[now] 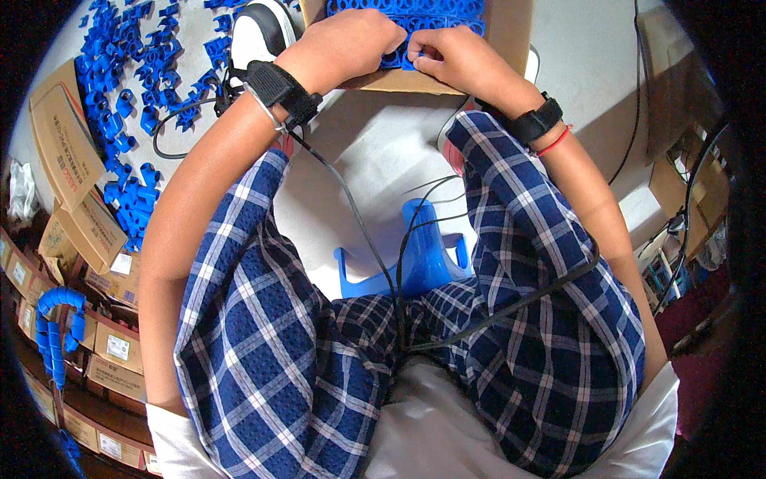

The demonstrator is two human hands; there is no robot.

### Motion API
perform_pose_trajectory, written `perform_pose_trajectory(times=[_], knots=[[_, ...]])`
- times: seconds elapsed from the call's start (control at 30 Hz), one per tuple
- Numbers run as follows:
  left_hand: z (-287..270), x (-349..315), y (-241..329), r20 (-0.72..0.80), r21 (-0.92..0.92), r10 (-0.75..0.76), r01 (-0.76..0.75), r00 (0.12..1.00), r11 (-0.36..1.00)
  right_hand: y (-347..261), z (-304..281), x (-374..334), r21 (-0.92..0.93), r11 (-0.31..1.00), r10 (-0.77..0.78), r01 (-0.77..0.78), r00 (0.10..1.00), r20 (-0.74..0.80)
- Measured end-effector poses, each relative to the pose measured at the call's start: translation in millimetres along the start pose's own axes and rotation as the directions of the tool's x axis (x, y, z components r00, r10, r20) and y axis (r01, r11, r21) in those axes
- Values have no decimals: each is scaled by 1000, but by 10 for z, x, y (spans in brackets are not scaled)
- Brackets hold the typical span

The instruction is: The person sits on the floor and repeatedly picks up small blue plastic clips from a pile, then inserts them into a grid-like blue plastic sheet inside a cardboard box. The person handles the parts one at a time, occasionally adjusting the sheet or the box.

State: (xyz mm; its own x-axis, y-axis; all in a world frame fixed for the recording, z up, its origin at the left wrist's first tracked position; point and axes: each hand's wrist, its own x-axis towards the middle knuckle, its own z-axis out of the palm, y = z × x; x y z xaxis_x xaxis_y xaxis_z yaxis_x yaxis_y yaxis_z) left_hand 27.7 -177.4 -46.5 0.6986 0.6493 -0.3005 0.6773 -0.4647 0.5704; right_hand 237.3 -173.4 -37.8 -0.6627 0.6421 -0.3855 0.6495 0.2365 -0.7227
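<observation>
An open cardboard box stands at the top of the view, with blue plastic pipe fittings packed in rows inside it. Over its near edge, my left hand reaches in from the left with its fingers curled closed. Facing it, a short gap away, my right hand has its fingers bent in toward the thumb, right against the blue fittings. What either hand pinches, if anything, is hidden by the fingers.
Many loose blue fittings lie on the floor at left, beside cardboard flaps. Stacked cartons and a string of blue fittings are lower left. A blue plastic stool shows between my legs. Black cables cross my lap.
</observation>
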Motion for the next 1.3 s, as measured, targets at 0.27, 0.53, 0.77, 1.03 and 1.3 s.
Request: perform_pose_trajectory(times=[0.27,0.53,0.77,1.03,1.3], knots=[[-62,29,13,62,7,4,-4,998,1000,5,38,40,23,998,55,-54,998,-41],[-76,23,38,43,8,21,-22,999,1000,41,-14,56,38,997,63,-64,998,30],[-85,28,38,51,22,19,-20,999,1000,64,-59,48,79,995,60,-65,996,64],[-71,17,53,23,3,19,-19,1000,1000,74,12,59,58,998,37,-40,998,46],[-47,37,22,53,45,17,-20,998,999,7,43,46,-36,998,53,-55,996,-67]])
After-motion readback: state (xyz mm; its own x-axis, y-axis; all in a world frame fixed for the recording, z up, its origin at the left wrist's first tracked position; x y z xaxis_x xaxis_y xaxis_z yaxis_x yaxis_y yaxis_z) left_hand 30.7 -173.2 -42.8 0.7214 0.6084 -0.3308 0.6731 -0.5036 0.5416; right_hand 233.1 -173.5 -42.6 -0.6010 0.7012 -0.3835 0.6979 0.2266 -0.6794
